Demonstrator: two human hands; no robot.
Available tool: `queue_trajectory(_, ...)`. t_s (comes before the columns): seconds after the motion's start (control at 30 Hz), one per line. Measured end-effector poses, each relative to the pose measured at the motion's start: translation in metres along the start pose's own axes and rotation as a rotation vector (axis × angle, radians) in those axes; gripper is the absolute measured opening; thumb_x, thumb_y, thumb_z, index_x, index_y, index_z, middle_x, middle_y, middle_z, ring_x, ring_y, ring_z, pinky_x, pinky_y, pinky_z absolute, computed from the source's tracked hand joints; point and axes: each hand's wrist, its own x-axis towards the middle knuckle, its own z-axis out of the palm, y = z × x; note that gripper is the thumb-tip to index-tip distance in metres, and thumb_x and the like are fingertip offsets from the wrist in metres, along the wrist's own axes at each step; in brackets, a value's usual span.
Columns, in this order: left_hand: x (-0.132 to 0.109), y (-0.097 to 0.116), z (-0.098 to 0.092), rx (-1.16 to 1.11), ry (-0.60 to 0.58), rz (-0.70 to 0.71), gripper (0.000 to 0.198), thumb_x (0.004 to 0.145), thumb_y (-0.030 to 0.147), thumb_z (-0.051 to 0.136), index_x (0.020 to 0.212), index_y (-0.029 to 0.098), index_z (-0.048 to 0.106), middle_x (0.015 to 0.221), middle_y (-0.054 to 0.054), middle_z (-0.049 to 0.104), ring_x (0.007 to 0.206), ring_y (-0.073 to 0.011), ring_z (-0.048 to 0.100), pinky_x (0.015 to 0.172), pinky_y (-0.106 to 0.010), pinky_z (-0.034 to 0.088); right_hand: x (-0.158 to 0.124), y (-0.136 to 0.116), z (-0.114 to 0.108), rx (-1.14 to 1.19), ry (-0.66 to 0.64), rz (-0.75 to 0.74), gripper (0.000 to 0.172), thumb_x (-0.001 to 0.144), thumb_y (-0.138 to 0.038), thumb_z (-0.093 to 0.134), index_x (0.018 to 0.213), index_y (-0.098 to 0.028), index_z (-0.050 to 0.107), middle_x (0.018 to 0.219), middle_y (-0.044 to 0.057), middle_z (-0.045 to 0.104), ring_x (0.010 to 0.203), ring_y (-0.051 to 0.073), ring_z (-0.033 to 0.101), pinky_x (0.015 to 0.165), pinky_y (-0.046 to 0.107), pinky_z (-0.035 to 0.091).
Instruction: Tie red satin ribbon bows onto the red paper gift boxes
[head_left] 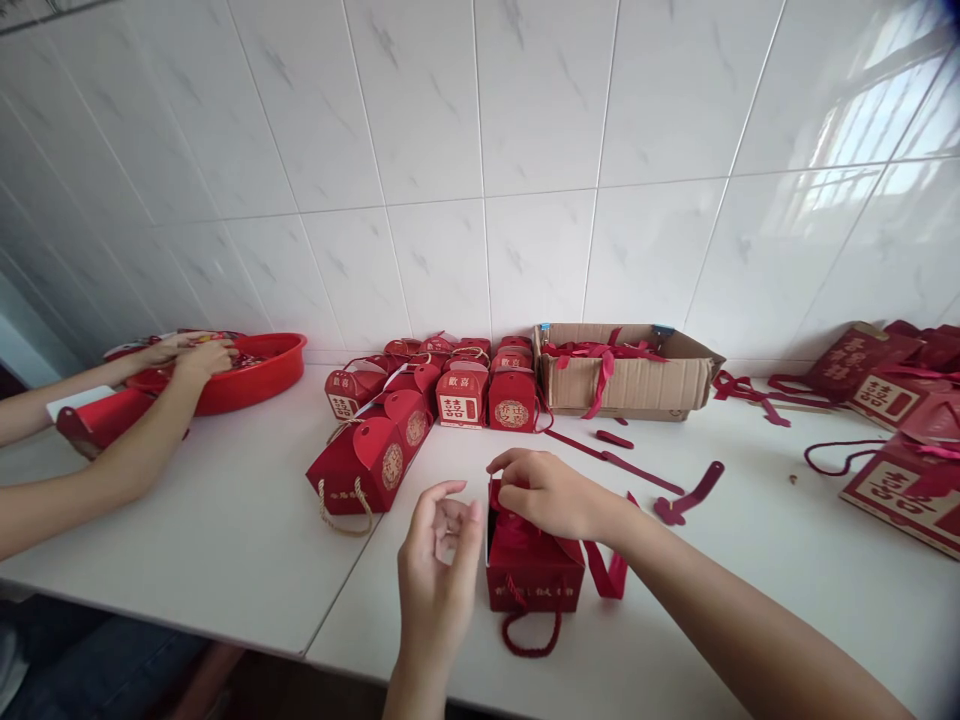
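Observation:
A red gift box (536, 585) with a dark red rope handle (534, 650) stands near the table's front edge. My right hand (551, 490) reaches over its top from the right, fingers bent down onto the top flap and partly hidden. Just left of the box, my left hand (440, 560) is raised with the thumb and curled fingers apart, holding nothing. A dark red ribbon (609, 575) trails from the box's right side under my right forearm. The box's left edge shows a dark gap.
Several closed red boxes (461, 397) stand behind, beside a long one (360, 462). A cardboard box (630, 390) holds ribbons. Loose red strips (694, 492) and larger red boxes (907, 490) lie right. Another person's hands (202, 357) work over a red basin (289, 362) at left.

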Motion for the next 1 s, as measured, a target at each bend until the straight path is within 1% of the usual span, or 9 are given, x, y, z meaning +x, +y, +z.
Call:
queue_trajectory(0.1, -0.0035, 0.0006, 0.0013, 0.007, -0.039, -0.006, 0.035, 0.076, 0.042, 0.064, 0.1, 0.02, 0.053, 0.067, 0.003, 0.054, 0.061, -0.0115, 0.053, 0.058, -0.021, 0.044, 0.0006, -0.0003, -0.0024, -0.013, 0.002, 0.043, 0.032, 0.076, -0.02, 0.042, 0.046, -0.017, 0.034, 0.095, 0.007, 0.063, 0.091, 0.021, 0.057, 0.079, 0.033, 0.037)
queue_trajectory(0.2, -0.0046, 0.0006, 0.0011, 0.006, -0.026, -0.025, 0.033, 0.077, 0.042, 0.064, 0.098, 0.02, 0.053, 0.069, 0.002, 0.056, 0.063, -0.0115, 0.054, 0.057, -0.02, 0.043, 0.0014, 0.0016, -0.0039, -0.01, 0.002, 0.079, 0.03, 0.076, -0.021, 0.044, 0.047, -0.017, 0.038, 0.099, 0.006, 0.063, 0.08, 0.017, 0.057, 0.076, 0.031, 0.037)
queue_trajectory(0.4, -0.0042, 0.0009, -0.0009, -0.011, -0.014, -0.046, 0.033, 0.077, 0.042, 0.063, 0.099, 0.019, 0.055, 0.067, 0.003, 0.055, 0.061, -0.0107, 0.052, 0.056, -0.019, 0.042, 0.0021, 0.0049, -0.0047, 0.024, -0.016, 0.076, 0.031, 0.075, -0.02, 0.046, 0.045, -0.017, 0.037, 0.087, 0.005, 0.062, 0.073, 0.016, 0.055, 0.071, 0.03, 0.037)
queue_trajectory(0.47, -0.0043, 0.0009, -0.001, -0.016, -0.016, -0.047, 0.033, 0.077, 0.042, 0.063, 0.1, 0.019, 0.055, 0.067, 0.002, 0.055, 0.061, -0.0108, 0.052, 0.057, -0.02, 0.042, 0.0018, 0.0047, -0.0045, 0.049, -0.044, 0.064, 0.032, 0.076, -0.022, 0.045, 0.046, -0.017, 0.035, 0.089, 0.004, 0.062, 0.069, 0.014, 0.054, 0.069, 0.029, 0.037)
queue_trajectory(0.57, -0.0044, 0.0006, -0.0009, -0.023, -0.018, -0.045, 0.033, 0.076, 0.041, 0.064, 0.099, 0.019, 0.056, 0.068, 0.002, 0.055, 0.063, -0.0111, 0.052, 0.058, -0.019, 0.042, 0.0011, 0.0039, -0.0043, 0.058, -0.072, 0.051, 0.033, 0.078, -0.023, 0.043, 0.047, -0.016, 0.035, 0.099, 0.004, 0.062, 0.065, 0.011, 0.052, 0.067, 0.029, 0.037)
queue_trajectory(0.7, -0.004, -0.0011, -0.0012, -0.024, -0.027, -0.038, 0.032, 0.076, 0.04, 0.063, 0.099, 0.019, 0.057, 0.069, 0.002, 0.055, 0.065, -0.0116, 0.053, 0.057, -0.019, 0.042, 0.0002, 0.0034, -0.0045, 0.016, -0.042, 0.054, 0.031, 0.077, -0.02, 0.041, 0.047, -0.015, 0.035, 0.11, 0.005, 0.06, 0.073, 0.013, 0.054, 0.072, 0.03, 0.036)
queue_trajectory(0.83, -0.004, -0.0021, -0.0014, -0.025, -0.037, -0.037, 0.032, 0.076, 0.04, 0.063, 0.098, 0.018, 0.057, 0.071, 0.001, 0.055, 0.066, -0.0129, 0.054, 0.056, -0.02, 0.041, 0.0006, 0.003, -0.0034, 0.03, -0.072, 0.034, 0.03, 0.077, -0.019, 0.041, 0.048, -0.016, 0.034, 0.107, 0.004, 0.061, 0.075, 0.014, 0.055, 0.076, 0.031, 0.037)
queue_trajectory(0.93, -0.0026, -0.0006, -0.0008, -0.026, -0.038, -0.039, 0.029, 0.077, 0.041, 0.062, 0.096, 0.019, 0.057, 0.068, 0.002, 0.052, 0.062, -0.0117, 0.051, 0.056, -0.02, 0.04, 0.001, 0.0024, -0.0018, 0.03, -0.069, 0.023, 0.028, 0.077, -0.02, 0.041, 0.05, -0.016, 0.037, 0.106, 0.004, 0.061, 0.087, 0.018, 0.056, 0.081, 0.032, 0.036)
queue_trajectory(1.0, 0.0, 0.0003, -0.0006, -0.019, -0.032, -0.042, 0.026, 0.078, 0.043, 0.06, 0.088, 0.019, 0.057, 0.067, 0.003, 0.05, 0.06, -0.0111, 0.048, 0.055, -0.019, 0.039, 0.0008, 0.0021, -0.0012, 0.032, -0.068, 0.026, 0.026, 0.077, -0.02, 0.042, 0.051, -0.016, 0.039, 0.108, 0.005, 0.061, 0.093, 0.02, 0.056, 0.084, 0.033, 0.036)
